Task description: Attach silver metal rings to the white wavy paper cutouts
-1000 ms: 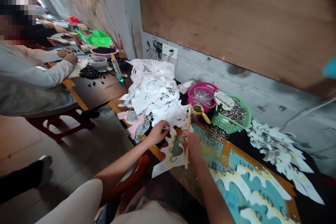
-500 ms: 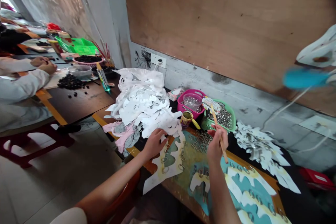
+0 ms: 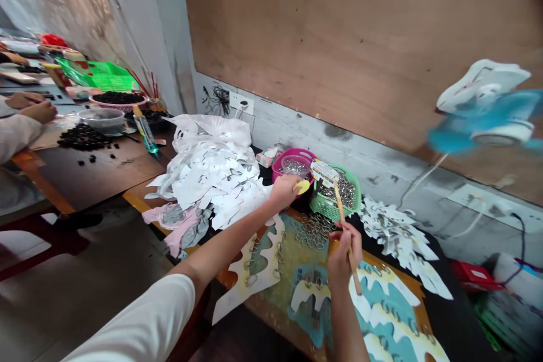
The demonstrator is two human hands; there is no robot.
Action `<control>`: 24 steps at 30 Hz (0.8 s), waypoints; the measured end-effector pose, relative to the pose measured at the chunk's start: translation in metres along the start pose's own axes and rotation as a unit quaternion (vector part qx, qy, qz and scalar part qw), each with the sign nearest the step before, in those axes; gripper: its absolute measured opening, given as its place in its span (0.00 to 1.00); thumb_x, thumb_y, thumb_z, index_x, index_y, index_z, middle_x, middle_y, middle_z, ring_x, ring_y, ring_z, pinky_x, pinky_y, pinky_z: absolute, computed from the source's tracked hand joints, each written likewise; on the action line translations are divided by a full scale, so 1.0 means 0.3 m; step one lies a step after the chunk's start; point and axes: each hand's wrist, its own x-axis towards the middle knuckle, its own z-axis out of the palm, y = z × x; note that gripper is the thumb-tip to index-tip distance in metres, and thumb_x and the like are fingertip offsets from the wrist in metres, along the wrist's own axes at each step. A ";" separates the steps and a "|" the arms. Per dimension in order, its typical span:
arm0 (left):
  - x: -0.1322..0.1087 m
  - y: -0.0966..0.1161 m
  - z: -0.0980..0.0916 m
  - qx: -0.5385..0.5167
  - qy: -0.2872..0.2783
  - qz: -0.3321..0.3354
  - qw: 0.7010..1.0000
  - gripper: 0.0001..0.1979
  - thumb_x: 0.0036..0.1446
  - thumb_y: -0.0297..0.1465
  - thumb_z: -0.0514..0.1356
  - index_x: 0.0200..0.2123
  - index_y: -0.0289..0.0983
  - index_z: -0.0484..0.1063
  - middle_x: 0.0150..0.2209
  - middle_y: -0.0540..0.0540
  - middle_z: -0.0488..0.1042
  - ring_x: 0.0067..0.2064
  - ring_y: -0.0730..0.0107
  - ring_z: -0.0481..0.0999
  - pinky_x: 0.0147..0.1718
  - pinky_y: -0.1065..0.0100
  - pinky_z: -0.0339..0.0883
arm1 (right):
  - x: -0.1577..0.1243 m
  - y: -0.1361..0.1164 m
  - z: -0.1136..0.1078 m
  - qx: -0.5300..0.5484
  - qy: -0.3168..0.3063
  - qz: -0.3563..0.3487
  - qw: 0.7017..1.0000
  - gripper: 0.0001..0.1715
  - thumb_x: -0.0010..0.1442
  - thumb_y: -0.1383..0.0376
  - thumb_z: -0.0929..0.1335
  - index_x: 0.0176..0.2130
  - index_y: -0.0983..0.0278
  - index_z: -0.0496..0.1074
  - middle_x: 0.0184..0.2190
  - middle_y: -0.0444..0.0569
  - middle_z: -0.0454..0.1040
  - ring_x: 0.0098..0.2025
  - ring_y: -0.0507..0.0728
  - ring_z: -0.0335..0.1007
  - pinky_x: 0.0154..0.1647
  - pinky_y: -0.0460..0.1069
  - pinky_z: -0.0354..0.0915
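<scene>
My left hand reaches over the white paper cutouts and closes around a small cup with a yellow handle, which hides most of the cup. My right hand grips a thin wooden stick above a painted board. White-edged cutouts with metal rings lie on that board, under my forearms. A loose cluster of metal rings sits just beyond my right hand.
A heap of white cutouts lies left of the board, and more cutouts lie to the right. A pink basket and a green basket hold metal rings. A co-worker's hands rest at the far left, near black beads. A blue fan spins at upper right.
My left hand has moved from the cutouts to the yellow-handled cup and closed around it. My right hand has shifted the stick slightly, and the whole scene has slid left in view.
</scene>
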 end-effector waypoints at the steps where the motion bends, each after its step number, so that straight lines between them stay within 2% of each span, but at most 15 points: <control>1: 0.013 -0.021 -0.007 -0.003 0.014 -0.032 0.999 0.11 0.61 0.30 0.57 0.47 0.38 0.70 0.39 0.43 0.77 0.43 0.58 0.75 0.44 0.60 0.65 | -0.002 0.007 0.001 0.015 -0.003 0.006 1.000 0.20 0.68 0.53 0.62 0.48 0.65 0.69 0.40 0.51 0.74 0.29 0.53 0.69 0.31 0.48 0.66; 3: 0.031 -0.063 -0.019 -0.009 0.027 -0.081 0.996 0.12 0.60 0.30 0.59 0.47 0.38 0.70 0.34 0.46 0.77 0.39 0.61 0.76 0.40 0.63 0.67 | -0.007 0.021 0.015 0.062 -0.009 0.019 0.998 0.20 0.66 0.52 0.64 0.49 0.64 0.67 0.36 0.49 0.73 0.28 0.53 0.68 0.30 0.48 0.66; 6: 0.042 -0.112 -0.024 -0.020 0.023 -0.120 0.992 0.07 0.59 0.31 0.61 0.42 0.38 0.73 0.32 0.49 0.76 0.36 0.64 0.77 0.38 0.65 0.69 | -0.008 0.044 0.052 0.136 -0.021 0.074 0.988 0.18 0.64 0.52 0.67 0.44 0.63 0.67 0.31 0.44 0.71 0.26 0.52 0.67 0.30 0.48 0.66; 8: 0.044 -0.136 -0.017 -0.030 0.014 -0.133 0.991 0.08 0.61 0.33 0.61 0.41 0.36 0.73 0.36 0.47 0.76 0.38 0.66 0.77 0.40 0.63 0.71 | -0.002 0.059 0.081 0.178 -0.032 0.118 0.976 0.17 0.61 0.53 0.69 0.41 0.64 0.68 0.30 0.43 0.71 0.26 0.51 0.67 0.30 0.48 0.67; 10: 0.045 -0.157 -0.004 -0.041 0.011 -0.141 0.989 0.12 0.64 0.36 0.60 0.45 0.34 0.72 0.42 0.44 0.75 0.41 0.66 0.76 0.43 0.59 0.73 | 0.006 0.071 0.112 0.207 -0.041 0.146 0.966 0.18 0.59 0.52 0.70 0.40 0.64 0.69 0.30 0.43 0.72 0.27 0.52 0.68 0.30 0.48 0.68; 12: 0.046 -0.178 0.012 -0.055 0.017 -0.151 0.987 0.15 0.65 0.37 0.59 0.49 0.34 0.70 0.48 0.42 0.73 0.45 0.64 0.76 0.44 0.57 0.73 | 0.014 0.079 0.143 0.220 -0.053 0.161 0.961 0.20 0.58 0.52 0.70 0.41 0.65 0.70 0.32 0.47 0.75 0.29 0.53 0.71 0.32 0.49 0.70; 14: 0.044 -0.198 0.026 -0.070 0.037 -0.165 0.983 0.16 0.64 0.36 0.59 0.51 0.34 0.70 0.49 0.42 0.73 0.46 0.63 0.76 0.44 0.57 0.74 | 0.019 0.084 0.170 0.234 -0.064 0.179 0.953 0.22 0.59 0.51 0.68 0.42 0.66 0.71 0.36 0.51 0.77 0.32 0.55 0.74 0.34 0.50 0.71; 17: 0.026 -0.223 0.037 -0.090 0.088 -0.191 0.973 0.15 0.65 0.37 0.59 0.49 0.34 0.70 0.46 0.43 0.74 0.43 0.65 0.76 0.41 0.59 0.74 | 0.019 0.093 0.206 0.255 -0.075 0.207 0.941 0.22 0.58 0.51 0.69 0.43 0.66 0.72 0.37 0.52 0.79 0.33 0.55 0.75 0.34 0.49 0.72; 19: 0.000 -0.230 0.034 -0.101 0.129 -0.202 0.966 0.11 0.65 0.34 0.58 0.46 0.33 0.70 0.40 0.45 0.74 0.38 0.68 0.76 0.39 0.62 0.73 | 0.017 0.104 0.229 0.267 -0.082 0.227 0.933 0.22 0.56 0.51 0.70 0.42 0.65 0.72 0.37 0.51 0.79 0.32 0.54 0.75 0.33 0.48 0.72; 24: -0.102 -0.216 0.012 -0.124 0.196 -0.187 0.954 0.06 0.59 0.27 0.56 0.40 0.35 0.71 0.30 0.49 0.71 0.32 0.70 0.72 0.35 0.68 0.68 | 0.004 0.143 0.300 0.290 -0.097 0.276 0.911 0.22 0.54 0.51 0.72 0.41 0.64 0.72 0.37 0.50 0.80 0.31 0.53 0.76 0.31 0.46 0.72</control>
